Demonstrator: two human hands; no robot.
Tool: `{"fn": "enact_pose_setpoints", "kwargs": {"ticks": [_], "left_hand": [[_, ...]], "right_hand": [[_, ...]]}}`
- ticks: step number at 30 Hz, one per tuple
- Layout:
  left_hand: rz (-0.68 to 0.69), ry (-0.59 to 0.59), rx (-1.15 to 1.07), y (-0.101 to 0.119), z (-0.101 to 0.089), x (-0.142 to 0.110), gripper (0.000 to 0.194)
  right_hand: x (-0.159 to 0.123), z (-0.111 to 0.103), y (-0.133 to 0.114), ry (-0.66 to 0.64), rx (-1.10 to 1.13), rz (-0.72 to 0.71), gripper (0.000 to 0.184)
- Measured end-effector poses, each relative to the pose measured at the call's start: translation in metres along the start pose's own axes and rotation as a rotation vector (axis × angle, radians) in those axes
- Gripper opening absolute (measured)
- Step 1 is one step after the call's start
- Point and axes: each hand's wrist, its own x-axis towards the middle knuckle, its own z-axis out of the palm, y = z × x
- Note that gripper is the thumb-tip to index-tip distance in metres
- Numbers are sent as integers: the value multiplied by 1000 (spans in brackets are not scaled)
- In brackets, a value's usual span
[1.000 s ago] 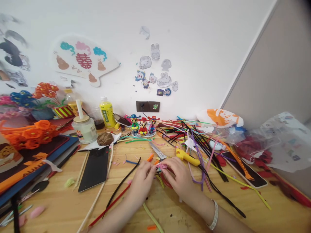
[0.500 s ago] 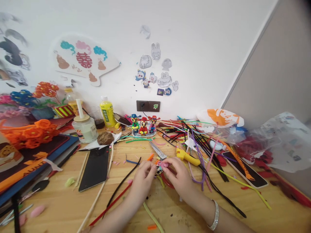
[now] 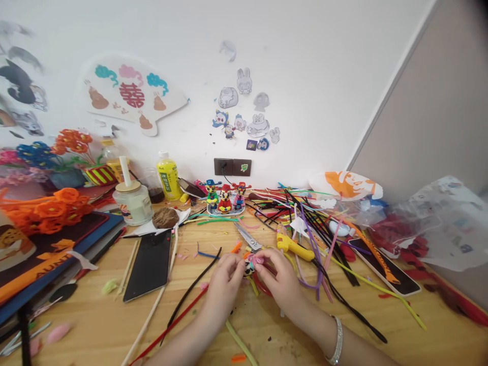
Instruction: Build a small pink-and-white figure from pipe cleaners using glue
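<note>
A small figure in pink, black and white with a touch of teal (image 3: 250, 264) is pinched between my two hands, low over the middle of the table. My left hand (image 3: 227, 273) grips its left side with thumb and fingers closed. On the other side my right hand (image 3: 277, 274), below a sparkling bracelet, has its fingertips closed on the pink part. The fingers cover much of the figure. Just beyond the hands lie scissors (image 3: 249, 238), blades pointing away, their red handles partly under my right hand. A yellow glue gun (image 3: 295, 247) rests to the right.
Three finished figures (image 3: 225, 199) stand on a dish at the back. Pipe cleaners (image 3: 312, 229) spread over the right side. At left are a phone (image 3: 148, 264), a glass jar (image 3: 133, 203), a yellow bottle (image 3: 169, 177) and orange fuzzy flowers (image 3: 57, 211). A plastic bag (image 3: 446, 223) lies far right.
Both hands stay in nearly the same place, still holding the figure. Its pink part has shifted slightly between the fingers; the things on the table look unchanged.
</note>
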Motion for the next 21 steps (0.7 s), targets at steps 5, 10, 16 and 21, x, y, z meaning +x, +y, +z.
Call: {"fn": "enact_pose_setpoints", "kwargs": {"ticks": [5,10,16,21], "left_hand": [[10,2,15,0,2,-2,26],[32,63,54,3,2,-4,26],[46,93,88,2,2,-4,25],[41,82,57,2,3,-3,26]], "right_hand": [[-1,1,-1,3,5,22,8],[-1,3,-2,23,-3,12,9],[-3,4,-2,26,-24,-1,8],[-2,3,-2,22,-28,-6,9]]}}
